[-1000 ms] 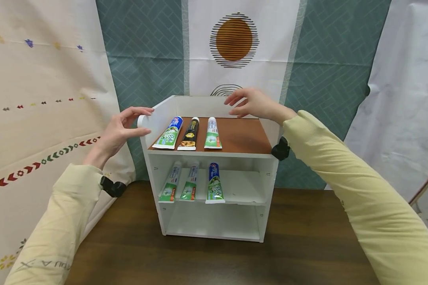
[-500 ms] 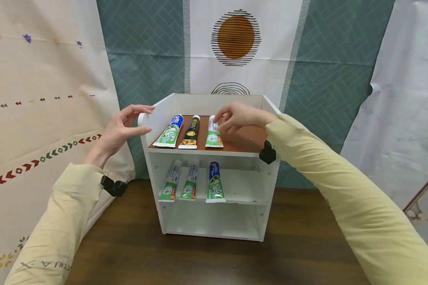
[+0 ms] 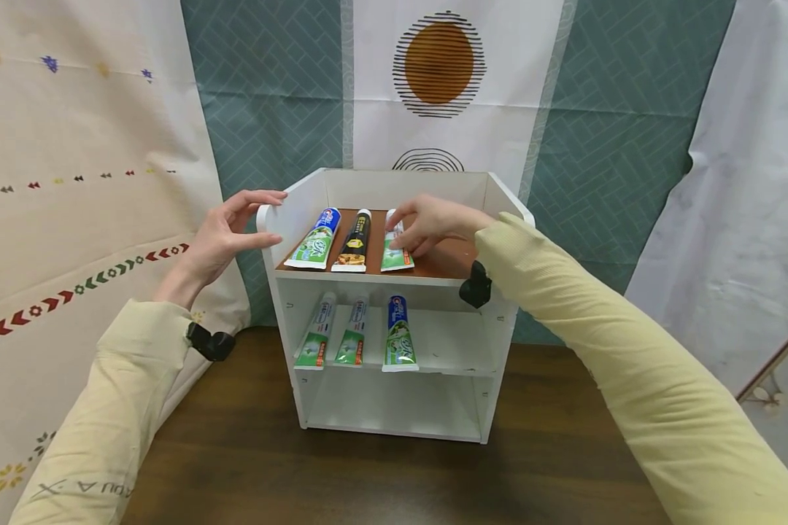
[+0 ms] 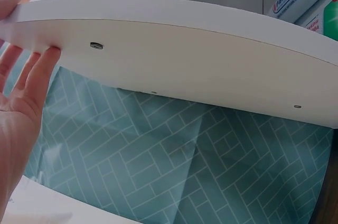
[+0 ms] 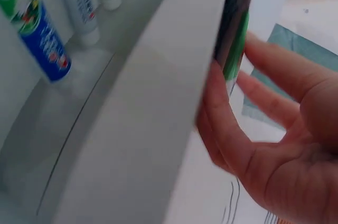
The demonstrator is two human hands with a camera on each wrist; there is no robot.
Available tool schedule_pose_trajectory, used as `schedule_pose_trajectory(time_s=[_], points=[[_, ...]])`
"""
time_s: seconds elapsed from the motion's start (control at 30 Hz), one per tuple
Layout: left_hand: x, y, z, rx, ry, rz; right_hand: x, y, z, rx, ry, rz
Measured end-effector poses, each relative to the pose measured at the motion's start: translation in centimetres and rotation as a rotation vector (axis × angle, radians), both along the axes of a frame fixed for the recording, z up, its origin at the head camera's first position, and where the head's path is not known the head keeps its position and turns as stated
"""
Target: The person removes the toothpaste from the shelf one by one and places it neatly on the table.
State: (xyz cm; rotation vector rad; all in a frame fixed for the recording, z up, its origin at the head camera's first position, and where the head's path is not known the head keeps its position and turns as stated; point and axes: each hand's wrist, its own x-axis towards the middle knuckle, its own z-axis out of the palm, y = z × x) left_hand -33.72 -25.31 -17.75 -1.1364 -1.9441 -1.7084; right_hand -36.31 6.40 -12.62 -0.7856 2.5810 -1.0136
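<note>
Right fingers [image 3: 410, 236] lowered, seemingly pinching a glossy, flat-ended tube [image 3: 395, 259]

Glossy plastic-looking tubes [image 3: 400, 346], smooth matt white shelf unit [image 3: 397, 410], wood-grained brown tabletop [image 3: 368, 477], creased cloth hangings [image 3: 269, 138].

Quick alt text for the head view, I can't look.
A right hand pinches a white-and-green tube on the brown top of a white shelf unit, a black tube and a blue-and-green tube to its left. The left hand holds the unit's left side panel. Three more tubes lie below.
</note>
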Motion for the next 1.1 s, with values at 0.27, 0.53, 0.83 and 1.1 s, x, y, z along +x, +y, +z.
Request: schedule_pose_trajectory(time_s=[0.27,0.53,0.83,1.1], points=[[0.0,0.4,0.1,0.007,0.002,0.006,0.3,-0.4,0.3,-0.054,-0.089,-0.106],[-0.3,0.7,-0.1,0.004,-0.014,0.016,0.0,0.8,-0.4,-0.189,-0.159,-0.195],[-0.4,0.8,-0.6,0.019,-0.017,0.003,0.3,1.6,-0.3,-0.376,-0.213,-0.305],[0.0,0.1,-0.4,0.011,-0.02,0.02,1.6,2.6,2.1,-0.506,-0.198,-0.317]])
